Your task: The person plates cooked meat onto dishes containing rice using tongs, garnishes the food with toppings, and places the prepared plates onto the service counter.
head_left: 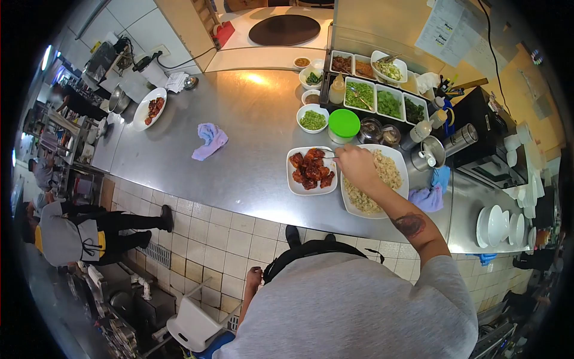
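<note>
My right hand (357, 167) is closed around slim metal tongs (326, 153), whose tips reach into glazed chicken pieces (311, 172). The dark red chicken lies on a white square plate (291, 185). Under my right wrist and forearm is a larger white plate (354, 210) of fried rice (388, 170), partly hidden by the arm. My left hand (255, 277) hangs low beside my waist, away from the counter, with its fingers curled. What it holds, if anything, is hidden.
A green-lidded tub (344, 124), a bowl of chopped scallions (313, 119) and a garnish rack (326, 90) stand behind the plates. Purple cloths (209, 141) lie on the steel counter (251, 125). Another chicken plate (142, 113) sits far left. A co-worker (66, 233) stands at left.
</note>
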Action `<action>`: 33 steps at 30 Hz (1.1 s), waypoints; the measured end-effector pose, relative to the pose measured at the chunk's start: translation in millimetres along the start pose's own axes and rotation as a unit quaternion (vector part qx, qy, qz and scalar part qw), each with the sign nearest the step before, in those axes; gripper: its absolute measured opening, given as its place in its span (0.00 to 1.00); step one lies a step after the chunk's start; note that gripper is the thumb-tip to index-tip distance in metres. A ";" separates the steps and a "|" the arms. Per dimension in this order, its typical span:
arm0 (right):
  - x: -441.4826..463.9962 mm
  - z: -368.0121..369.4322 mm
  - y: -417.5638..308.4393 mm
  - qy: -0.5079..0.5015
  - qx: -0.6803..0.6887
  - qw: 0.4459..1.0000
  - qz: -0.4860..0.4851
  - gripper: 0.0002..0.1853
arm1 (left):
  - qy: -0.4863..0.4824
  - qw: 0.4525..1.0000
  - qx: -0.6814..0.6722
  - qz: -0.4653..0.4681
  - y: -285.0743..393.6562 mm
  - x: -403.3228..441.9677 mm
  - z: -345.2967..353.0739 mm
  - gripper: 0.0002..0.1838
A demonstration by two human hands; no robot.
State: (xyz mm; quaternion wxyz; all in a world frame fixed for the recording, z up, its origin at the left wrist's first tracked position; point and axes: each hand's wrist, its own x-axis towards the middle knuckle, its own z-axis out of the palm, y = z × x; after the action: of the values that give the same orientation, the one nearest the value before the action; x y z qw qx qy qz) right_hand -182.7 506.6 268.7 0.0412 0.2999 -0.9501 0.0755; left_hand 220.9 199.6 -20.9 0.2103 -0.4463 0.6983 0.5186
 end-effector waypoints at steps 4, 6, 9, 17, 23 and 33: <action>-3.7 2.5 1.7 0.014 0.006 1.000 -0.006 0.08 | -0.004 0.999 0.028 -0.016 -1.5 -5.7 -0.7 0.17; -5.4 -7.2 3.3 0.053 0.053 0.997 0.004 0.08 | -0.003 0.999 0.021 -0.034 0.0 -9.8 -1.9 0.16; -4.9 -21.8 6.4 0.064 0.079 0.995 0.016 0.08 | 0.009 0.998 0.008 -0.066 -5.7 -8.8 -2.1 0.15; 11.1 -14.2 11.4 -0.046 0.061 0.994 0.076 0.10 | 0.010 0.999 0.025 -0.041 6.7 -12.6 -4.7 0.15; 16.4 -1.9 10.6 -0.040 0.108 0.991 0.065 0.11 | -0.001 1.000 0.000 0.007 -8.9 -7.4 1.5 0.15; -19.9 -34.6 11.5 -0.035 0.194 0.966 0.165 0.13 | -0.009 0.999 -0.004 -0.048 -14.0 -10.4 -0.3 0.16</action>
State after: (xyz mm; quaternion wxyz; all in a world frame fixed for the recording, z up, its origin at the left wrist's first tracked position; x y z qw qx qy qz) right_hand -172.0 532.9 299.0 -0.0639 0.1436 -0.9544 0.2537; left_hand 238.1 202.6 -20.4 0.2394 -0.4751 0.6719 0.5153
